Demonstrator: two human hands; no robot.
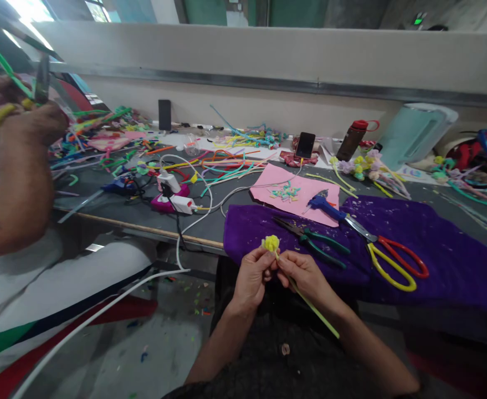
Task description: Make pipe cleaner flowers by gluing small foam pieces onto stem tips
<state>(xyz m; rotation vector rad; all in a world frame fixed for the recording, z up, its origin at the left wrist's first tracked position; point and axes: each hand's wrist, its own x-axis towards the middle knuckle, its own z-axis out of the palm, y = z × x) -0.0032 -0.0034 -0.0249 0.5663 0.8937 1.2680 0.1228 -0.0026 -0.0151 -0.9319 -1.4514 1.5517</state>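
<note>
Both my hands meet at the near edge of the table over my lap. My left hand (255, 273) pinches a small fuzzy yellow pipe-cleaner flower (271, 243) just below its head. My right hand (302, 273) grips the flower's light green stem (314, 310), which runs down to the right along my forearm. A purple cloth (434, 249) lies right behind my hands. On it rest green-handled pliers (316, 239) and scissors (386, 256) with one red and one yellow handle.
A blue glue gun (324, 204) and a pink sheet (295, 194) sit behind the cloth. Loose pipe cleaners (226, 163), a power strip with plugs (172, 198), two phones, a bottle (351, 139) and a pale blue appliance (413, 133) crowd the table. Another person's hands (14, 122) work at left.
</note>
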